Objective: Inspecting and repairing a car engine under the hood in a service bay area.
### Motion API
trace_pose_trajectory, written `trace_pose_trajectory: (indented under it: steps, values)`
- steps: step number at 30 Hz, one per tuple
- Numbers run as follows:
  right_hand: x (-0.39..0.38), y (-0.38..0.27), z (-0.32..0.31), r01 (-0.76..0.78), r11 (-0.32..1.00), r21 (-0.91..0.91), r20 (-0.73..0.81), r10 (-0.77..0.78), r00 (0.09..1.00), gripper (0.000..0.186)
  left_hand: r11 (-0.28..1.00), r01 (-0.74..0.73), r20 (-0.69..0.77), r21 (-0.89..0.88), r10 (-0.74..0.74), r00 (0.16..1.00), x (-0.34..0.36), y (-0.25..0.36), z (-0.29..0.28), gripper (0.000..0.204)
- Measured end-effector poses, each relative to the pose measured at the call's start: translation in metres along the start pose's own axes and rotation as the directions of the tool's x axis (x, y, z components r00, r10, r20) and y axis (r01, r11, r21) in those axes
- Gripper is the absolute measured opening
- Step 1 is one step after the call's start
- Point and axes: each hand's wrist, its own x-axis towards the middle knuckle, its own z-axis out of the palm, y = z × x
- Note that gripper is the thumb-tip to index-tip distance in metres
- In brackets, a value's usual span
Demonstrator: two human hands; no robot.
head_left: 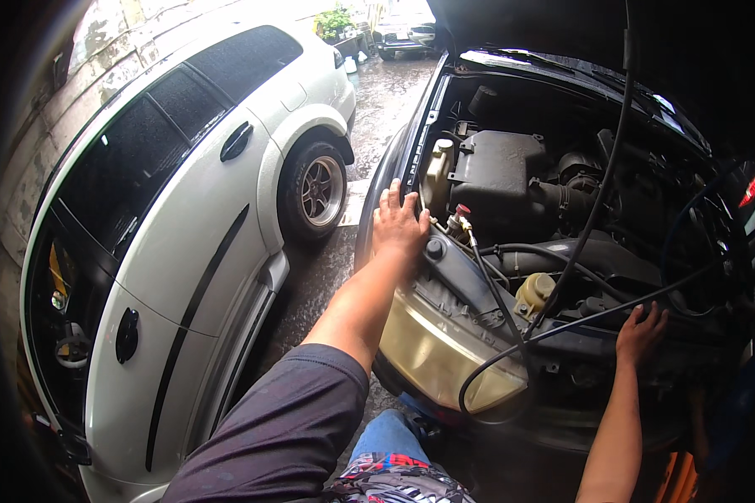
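My left hand (pixel 400 225) lies on the dark car's fender edge (pixel 412 144), beside the open engine bay, its fingers stretched out and holding nothing. Just right of it, a red-topped fitting (pixel 460 215) with a dark hose (pixel 488 277) stands near a whitish plastic tank (pixel 439 172). My right hand (pixel 643 334) rests with fingers spread on the front crosspiece of the bay, below another black hose (pixel 591 322) that loops over the yellowed headlight (pixel 445 352). Between my hands sits a yellowish round reservoir (pixel 535 290).
The raised hood (pixel 528 23) hangs above the black air filter box (pixel 502 163). A long dark line (pixel 617 155) runs down from the hood into the bay. To the left stands a white car (pixel 226 193) on wet ground. Another vehicle (pixel 404 38) and a plant (pixel 334 21) are farther back.
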Motion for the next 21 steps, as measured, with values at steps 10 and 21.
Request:
trace_pose_trajectory:
  steps: [10, 21]
  values:
    - [0.0007, 0.0017, 0.0026, 0.012, 1.000, -0.029, -0.009, -0.012, 1.000, 0.047, 1.000, 0.013, 0.022, -0.002, -0.013, 1.000, -0.0003, 0.0028, -0.0056, 0.048]
    - [0.0003, -0.0002, -0.0009, 0.013, 0.999, -0.042, 0.001, -0.012, 1.000, 0.047, 1.000, 0.009, 0.023, -0.008, -0.009, 1.000, 0.0000, 0.0014, -0.0047, 0.049]
